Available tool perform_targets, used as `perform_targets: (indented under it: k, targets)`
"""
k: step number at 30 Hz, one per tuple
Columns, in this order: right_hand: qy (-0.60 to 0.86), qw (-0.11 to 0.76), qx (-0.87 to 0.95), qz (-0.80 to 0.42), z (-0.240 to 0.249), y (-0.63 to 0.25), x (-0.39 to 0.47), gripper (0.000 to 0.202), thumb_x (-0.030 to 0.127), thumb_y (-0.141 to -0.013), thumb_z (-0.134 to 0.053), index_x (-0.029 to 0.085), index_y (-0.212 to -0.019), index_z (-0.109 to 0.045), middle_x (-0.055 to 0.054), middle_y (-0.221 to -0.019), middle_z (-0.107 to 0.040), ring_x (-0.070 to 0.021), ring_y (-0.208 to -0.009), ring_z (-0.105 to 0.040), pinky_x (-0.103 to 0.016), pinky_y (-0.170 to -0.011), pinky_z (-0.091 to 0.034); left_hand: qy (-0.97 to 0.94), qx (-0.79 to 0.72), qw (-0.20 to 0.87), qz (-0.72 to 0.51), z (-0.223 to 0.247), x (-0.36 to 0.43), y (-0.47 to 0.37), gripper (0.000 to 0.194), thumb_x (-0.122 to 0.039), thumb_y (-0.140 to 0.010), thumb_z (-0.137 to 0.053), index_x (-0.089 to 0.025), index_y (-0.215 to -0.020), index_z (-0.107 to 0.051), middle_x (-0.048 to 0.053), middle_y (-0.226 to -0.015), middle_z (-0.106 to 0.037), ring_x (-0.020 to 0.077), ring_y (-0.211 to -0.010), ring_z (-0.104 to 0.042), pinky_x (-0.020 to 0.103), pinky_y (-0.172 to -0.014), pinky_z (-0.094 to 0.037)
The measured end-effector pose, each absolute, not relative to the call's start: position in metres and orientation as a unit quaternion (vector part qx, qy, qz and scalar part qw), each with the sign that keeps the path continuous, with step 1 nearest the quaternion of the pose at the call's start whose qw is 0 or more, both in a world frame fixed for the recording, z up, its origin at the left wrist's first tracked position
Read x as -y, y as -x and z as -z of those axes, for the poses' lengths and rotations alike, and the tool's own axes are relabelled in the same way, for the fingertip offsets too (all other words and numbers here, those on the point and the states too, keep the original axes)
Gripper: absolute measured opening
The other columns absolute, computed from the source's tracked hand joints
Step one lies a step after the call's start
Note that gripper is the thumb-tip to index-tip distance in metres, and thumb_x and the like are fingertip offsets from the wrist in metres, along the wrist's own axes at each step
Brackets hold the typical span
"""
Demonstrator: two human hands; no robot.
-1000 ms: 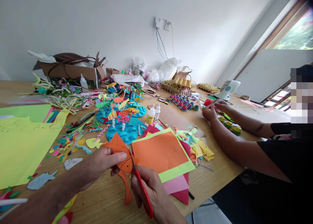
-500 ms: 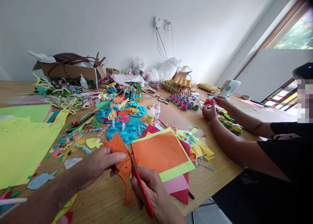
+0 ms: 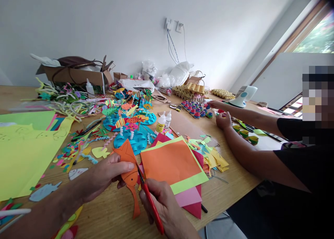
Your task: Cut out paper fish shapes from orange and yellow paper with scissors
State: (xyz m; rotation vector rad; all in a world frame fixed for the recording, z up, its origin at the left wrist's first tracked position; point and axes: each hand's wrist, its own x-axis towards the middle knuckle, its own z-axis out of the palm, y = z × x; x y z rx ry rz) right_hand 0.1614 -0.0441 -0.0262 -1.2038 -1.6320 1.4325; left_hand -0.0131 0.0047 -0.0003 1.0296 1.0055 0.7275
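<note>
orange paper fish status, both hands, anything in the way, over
Left hand pinching orange paper fish. Right hand holding red-handled scissors at fish's edge. Coloured paper sheet stack close by, may crowd scissors.

Plain white wall (image 3: 104, 23) across the bkgd, w/ 2 outlets (image 3: 168, 24) up mid & thin cords (image 3: 173, 43) hanging below. Window (image 3: 325, 35) upper R, wood frame (image 3: 300, 37), blurred greenery (image 3: 313, 45) outside; daylight brightens wall that side. Wood table (image 3: 109, 214) runs up to wall.

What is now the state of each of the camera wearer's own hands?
Left hand: closed, holding the orange paper fish.
Right hand: closed, holding the red-handled scissors.
</note>
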Motion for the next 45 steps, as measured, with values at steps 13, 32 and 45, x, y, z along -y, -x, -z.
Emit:
perform_targets:
  k: [13,32,45]
  targets:
    - [0.447,0.353,0.630,-0.528,0.032,-0.157,0.044,0.032,0.033,-0.085,-0.046,0.018,-0.058,-0.040,0.007,-0.049,-0.033,-0.0078,-0.049,-0.031,-0.020,-0.045,-0.022,-0.506,-0.391,0.698,-0.322,-0.001,-0.001,0.006,0.028,-0.034,-0.074,-0.059,-0.018,-0.051,-0.056,-0.003,-0.049,-0.050,0.0104,-0.047,-0.039,0.022,-0.046,-0.035]
    - [0.438,0.371,0.614,-0.542,0.042,-0.154,0.042,0.026,0.027,-0.084,-0.042,0.019,-0.059,-0.038,0.006,-0.050,-0.032,-0.0073,-0.047,-0.030,-0.020,-0.045,-0.023,-0.492,-0.384,0.706,-0.334,0.005,-0.002,0.007,0.027,-0.035,-0.074,-0.060,-0.017,-0.054,-0.057,-0.004,-0.051,-0.051,0.0104,-0.050,-0.039,0.022,-0.047,-0.036]
    - [0.433,0.364,0.618,-0.546,0.038,-0.158,0.044,0.031,0.028,-0.085,-0.044,0.018,-0.057,-0.036,0.007,-0.051,-0.030,-0.0062,-0.046,-0.027,-0.021,-0.044,-0.020,-0.485,-0.413,0.703,-0.317,0.004,-0.004,0.010,0.024,-0.033,-0.070,-0.062,-0.017,-0.052,-0.055,-0.004,-0.049,-0.051,0.0096,-0.047,-0.040,0.022,-0.045,-0.034]
